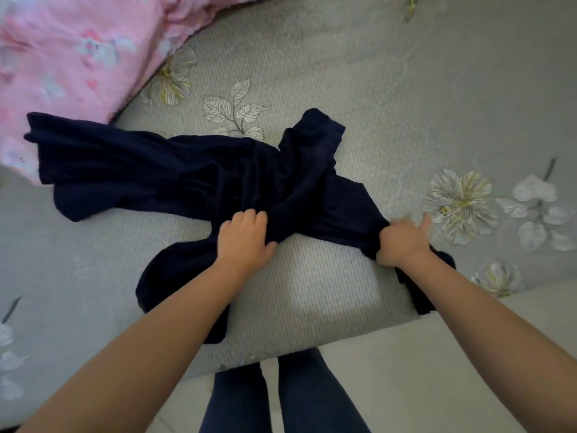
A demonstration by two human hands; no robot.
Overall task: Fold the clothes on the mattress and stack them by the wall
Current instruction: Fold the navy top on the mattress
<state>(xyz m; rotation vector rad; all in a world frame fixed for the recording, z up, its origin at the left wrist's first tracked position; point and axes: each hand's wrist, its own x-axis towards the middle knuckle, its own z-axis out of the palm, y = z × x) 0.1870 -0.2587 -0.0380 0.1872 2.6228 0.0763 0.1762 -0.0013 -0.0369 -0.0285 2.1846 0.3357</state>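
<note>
Left hand (245, 237) is seen with fingers curled into a bunched fold of the dark navy garment (175, 176), near its middle. Right hand (402, 242) is closed on the garment's near right edge, with the thumb raised; the outline is slightly blurred, so the exact finger placement cannot be told. Both hands are therefore holding cloth, and neither is free.

The garment is found lying crumpled across the mattress (359, 89), close to the near edge. One end is spread towards the left, where it touches a pink floral quilt (78, 54). One flap, perhaps a sleeve or leg, is turned up on the far side, and two dark parts hang towards the mattress edge, one beside each forearm. The kind of garment cannot be settled from this view.

The step in hand is judged to be the spreading and straightening of the garment ahead of folding. No clean fold is observed yet, so the task is assessed as being at an early stage for this item. No folded stack and no wall are visible.

The next move is judged to call for the cloth to be drawn taut between the two hands and laid flat, with the bunched middle smoothed out. The end against the quilt would need to be pulled clear before a fold is made.
</note>
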